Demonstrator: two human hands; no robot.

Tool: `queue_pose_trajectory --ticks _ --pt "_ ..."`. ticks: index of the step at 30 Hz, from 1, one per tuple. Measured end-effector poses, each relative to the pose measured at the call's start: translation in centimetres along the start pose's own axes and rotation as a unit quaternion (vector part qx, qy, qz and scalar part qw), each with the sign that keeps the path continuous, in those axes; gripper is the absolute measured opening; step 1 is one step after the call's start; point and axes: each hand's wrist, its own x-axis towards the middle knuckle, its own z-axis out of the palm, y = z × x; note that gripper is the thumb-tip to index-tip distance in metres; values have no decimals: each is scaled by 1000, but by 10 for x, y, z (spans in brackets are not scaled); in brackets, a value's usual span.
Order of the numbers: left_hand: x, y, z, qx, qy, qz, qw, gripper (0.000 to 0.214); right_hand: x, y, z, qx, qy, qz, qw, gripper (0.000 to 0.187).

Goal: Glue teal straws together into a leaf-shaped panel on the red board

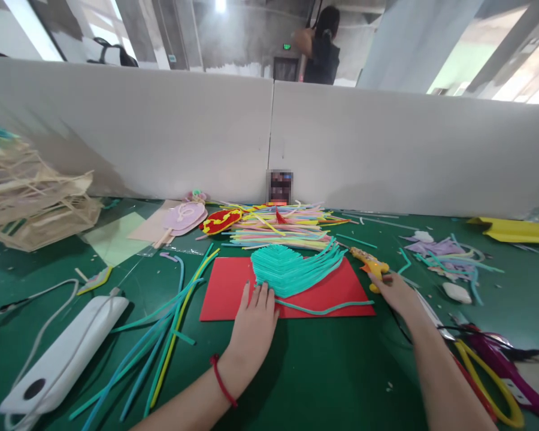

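A red sheet [327, 296] lies on the green mat, with a teal heart [291, 269] made of glued strips on top of it. My left hand [254, 320] lies flat on the sheet's lower edge, fingers stretched out, fingertips at the heart's lower left. One loose teal strip [327, 309] curves across the sheet beside it. My right hand [395, 293] is at the sheet's right corner, fingers curled at the handle of a yellow glue gun [371, 263] that lies on the mat.
A pile of coloured strips [282, 230] lies behind the sheet, long strips [161, 341] to the left. A white power bank [60, 356], straw baskets [31, 203], scissors [489, 371] and scraps surround the work. A grey partition [269, 137] closes the back; a person stands beyond.
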Motion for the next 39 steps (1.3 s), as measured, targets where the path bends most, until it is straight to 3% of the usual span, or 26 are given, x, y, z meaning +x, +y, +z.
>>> queue_pose_trajectory --ticks 4,7,10,14,19,23,25,27,32,35,39 --pt "7 -10 1 -19 10 8 1000 32 5 -3 16 54 -25 49 997 19" --pt "11 -14 0 -32 16 6 999 31 6 -6 16 124 -38 69 989 13" --pt "12 -15 -2 -32 21 11 999 31 4 -7 9 210 -32 74 974 19" --pt "12 -14 -3 -50 26 8 998 29 -2 -14 -10 279 34 51 958 31" --pt "10 -14 -1 -78 30 -8 996 37 -29 -45 -50 253 170 -24 952 31" --pt "21 -26 -10 -180 87 -70 977 40 -62 -78 -53 251 189 -64 947 38" --pt "31 -35 -20 -229 94 -118 962 35 -74 -90 -38 270 156 -98 945 43" --pt "43 -43 -30 -244 64 -165 953 28 -82 -96 -17 282 116 -98 947 48" --pt "64 -48 -41 -201 -102 -232 946 21 -90 -97 19 342 -27 -90 935 49" --pt "71 -46 -35 -220 -103 -247 938 23 -93 -97 26 373 -82 -105 918 46" --pt "74 -49 -20 -295 -83 -261 915 29 -99 -102 31 321 -73 -119 937 46"
